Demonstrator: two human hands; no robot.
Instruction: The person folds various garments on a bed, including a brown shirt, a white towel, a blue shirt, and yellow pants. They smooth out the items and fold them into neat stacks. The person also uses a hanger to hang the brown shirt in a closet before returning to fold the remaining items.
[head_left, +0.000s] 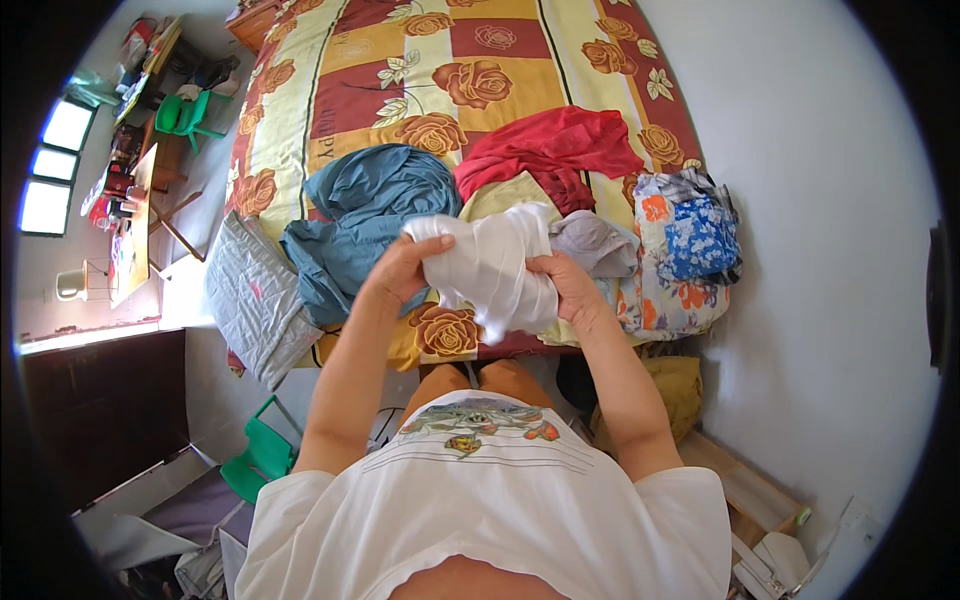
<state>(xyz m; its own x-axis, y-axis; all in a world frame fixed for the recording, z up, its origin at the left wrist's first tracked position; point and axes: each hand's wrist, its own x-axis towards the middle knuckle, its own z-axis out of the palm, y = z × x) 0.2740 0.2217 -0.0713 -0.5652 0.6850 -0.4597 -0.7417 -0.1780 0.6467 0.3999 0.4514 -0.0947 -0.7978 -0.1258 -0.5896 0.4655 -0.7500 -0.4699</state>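
A crumpled white garment (495, 262) hangs between my two hands above the bed's front edge. My left hand (405, 266) grips its left end, thumb on top. At the other end, my right hand (566, 281) pinches the cloth. Beyond and to the left lies a bunched teal cloth (382, 187). A red garment (551, 154) rests farther back, with a pale yellow cloth (514, 193) partly hidden behind the white one. Close to my right hand is a crumpled grey garment (596, 241).
Folded floral fabric (679, 304) and a blue patterned cloth (703, 238) lie by the right wall. A pale quilted pillow (259, 292) sits at the bed's left corner. The rose-patterned bedspread (480, 82) covers the bed. Green chairs (259, 454) and a table (139, 225) stand left.
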